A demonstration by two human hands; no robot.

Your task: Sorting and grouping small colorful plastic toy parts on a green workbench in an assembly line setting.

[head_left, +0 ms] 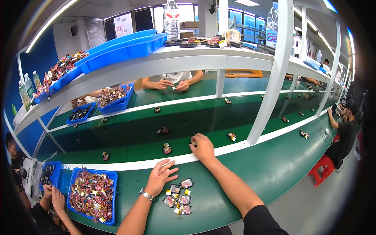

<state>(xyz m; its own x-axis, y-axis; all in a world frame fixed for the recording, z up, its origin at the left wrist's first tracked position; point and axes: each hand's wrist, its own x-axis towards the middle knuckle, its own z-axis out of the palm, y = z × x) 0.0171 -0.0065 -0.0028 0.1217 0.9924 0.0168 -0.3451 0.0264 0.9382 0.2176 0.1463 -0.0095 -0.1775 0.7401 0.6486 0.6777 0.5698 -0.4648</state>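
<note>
My left hand (158, 178), with a metal watch on its wrist, hovers palm inward over the green worktop, its fingers spread and nothing in them. Just right of it on the worktop lies a cluster of several small electronic assemblies (184, 199), dark cases with pink, white and yellow parts. Stretched across the white rail, my right hand (203, 149) reaches onto the green belt. Its fingers curl around a small electronic assembly, mostly hidden beneath them. Left of that hand, another assembly (167, 149) sits on the belt; one more (232, 136) lies to its right.
A blue bin (115, 196) heaped with wired parts stands at left, near a co-worker's hands (58, 199). White posts (270, 74) carry a shelf with blue trays (125, 49) above the belt. Another person's hands (182, 85) work across it. A red stool (322, 168) is at right.
</note>
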